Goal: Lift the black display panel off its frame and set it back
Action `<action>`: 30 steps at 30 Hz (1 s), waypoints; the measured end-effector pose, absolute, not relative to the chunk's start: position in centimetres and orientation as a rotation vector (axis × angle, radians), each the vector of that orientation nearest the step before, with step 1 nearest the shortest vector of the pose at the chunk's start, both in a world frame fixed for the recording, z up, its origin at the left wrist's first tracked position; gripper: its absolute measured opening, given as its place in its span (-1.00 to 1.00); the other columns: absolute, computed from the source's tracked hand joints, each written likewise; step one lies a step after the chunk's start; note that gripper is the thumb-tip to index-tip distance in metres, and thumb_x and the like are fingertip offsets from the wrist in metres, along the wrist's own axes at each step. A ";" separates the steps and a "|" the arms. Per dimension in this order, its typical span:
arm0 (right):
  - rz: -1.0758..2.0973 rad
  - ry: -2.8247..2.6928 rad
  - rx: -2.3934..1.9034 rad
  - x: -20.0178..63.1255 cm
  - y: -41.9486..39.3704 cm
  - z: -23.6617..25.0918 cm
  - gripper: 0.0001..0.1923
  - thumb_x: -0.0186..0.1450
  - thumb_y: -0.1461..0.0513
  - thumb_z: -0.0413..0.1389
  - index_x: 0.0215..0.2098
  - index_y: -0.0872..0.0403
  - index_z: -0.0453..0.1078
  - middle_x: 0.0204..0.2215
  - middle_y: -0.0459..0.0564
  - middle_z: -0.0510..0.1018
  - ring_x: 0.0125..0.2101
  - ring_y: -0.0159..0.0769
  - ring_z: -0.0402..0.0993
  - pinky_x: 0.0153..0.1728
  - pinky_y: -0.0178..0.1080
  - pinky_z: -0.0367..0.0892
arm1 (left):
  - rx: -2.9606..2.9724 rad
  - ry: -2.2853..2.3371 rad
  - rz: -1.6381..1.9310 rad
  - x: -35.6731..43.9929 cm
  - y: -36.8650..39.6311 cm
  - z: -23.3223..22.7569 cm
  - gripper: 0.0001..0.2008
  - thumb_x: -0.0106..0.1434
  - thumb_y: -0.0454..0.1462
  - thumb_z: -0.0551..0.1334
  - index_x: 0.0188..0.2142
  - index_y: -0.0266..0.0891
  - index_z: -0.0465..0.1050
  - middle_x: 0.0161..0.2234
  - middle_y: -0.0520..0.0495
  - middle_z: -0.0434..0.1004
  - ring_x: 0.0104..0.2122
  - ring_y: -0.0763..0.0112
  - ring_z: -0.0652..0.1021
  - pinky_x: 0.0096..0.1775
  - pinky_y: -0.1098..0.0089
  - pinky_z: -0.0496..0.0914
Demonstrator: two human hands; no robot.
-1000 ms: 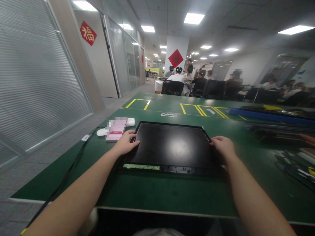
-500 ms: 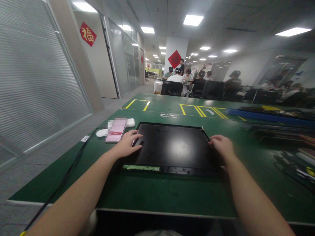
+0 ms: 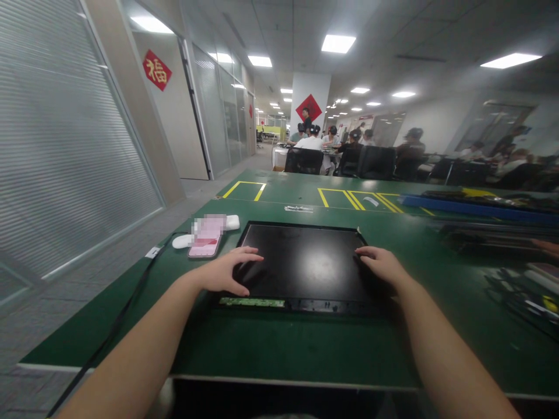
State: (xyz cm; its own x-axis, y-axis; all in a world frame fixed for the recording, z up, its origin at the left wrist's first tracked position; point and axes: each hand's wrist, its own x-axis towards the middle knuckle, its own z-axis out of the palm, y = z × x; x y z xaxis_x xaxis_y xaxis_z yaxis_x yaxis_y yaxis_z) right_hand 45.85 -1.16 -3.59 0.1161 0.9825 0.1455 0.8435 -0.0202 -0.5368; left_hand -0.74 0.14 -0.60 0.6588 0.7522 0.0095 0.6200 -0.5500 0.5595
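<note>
A black display panel point(image 3: 297, 262) lies flat on the green table point(image 3: 279, 343), its dark surface reflecting a ceiling light. Along its near edge, toward the left, runs a green circuit board strip point(image 3: 252, 302). My left hand point(image 3: 225, 270) is over the panel's left side, thumb and fingers spread, holding nothing. Over the right side is my right hand point(image 3: 382, 265), its fingers stretched inward above the panel's edge. Whether the fingertips of either hand touch the panel I cannot tell. The panel's right edge is partly hidden by my right hand.
A pink-screened phone point(image 3: 205, 241) lies left of the panel, with white items around it. Behind the panel is a small clear packet point(image 3: 299, 209). A blue tray point(image 3: 437, 203) and cables point(image 3: 519, 294) are on the right. People sit at farther tables.
Both hands have left the panel's side edges and moved inward over it. My left hand has spread its thumb and fingers wider. The panel seems to lie in the same place.
</note>
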 end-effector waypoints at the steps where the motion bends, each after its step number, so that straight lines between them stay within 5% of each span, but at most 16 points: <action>1: 0.373 -1.756 -1.899 45.8 -1.2 -3.6 -0.70 0.17 0.22 0.10 -0.17 0.01 0.58 -0.14 -0.04 0.63 -0.07 -0.20 0.51 0.02 -0.23 0.30 | 2.350 1.060 0.331 -0.8 0.1 -0.6 -0.17 -0.09 -0.08 0.46 0.21 0.01 0.33 0.33 -0.15 0.15 0.29 -0.05 0.19 0.24 0.01 0.11; 30: 0.360 -1.682 -1.922 46.0 -0.9 -3.9 -0.72 0.12 0.20 0.11 -0.23 -0.01 0.59 -0.18 -0.04 0.64 -0.10 -0.14 0.53 -0.02 -0.21 0.34 | 2.360 0.982 0.316 -0.9 0.2 -0.6 -0.07 -0.15 -0.22 0.47 0.26 -0.03 0.25 0.36 -0.13 0.08 0.30 -0.01 0.17 0.27 0.09 0.07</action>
State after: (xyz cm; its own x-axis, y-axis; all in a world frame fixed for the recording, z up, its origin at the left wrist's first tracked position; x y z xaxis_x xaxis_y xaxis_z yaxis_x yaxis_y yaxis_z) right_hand 45.96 -0.88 -3.91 0.1789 0.9714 0.1561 0.8225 -0.0607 -0.5655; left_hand -0.90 0.24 -0.55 0.7043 0.7099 0.0029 0.5785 -0.5762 0.5774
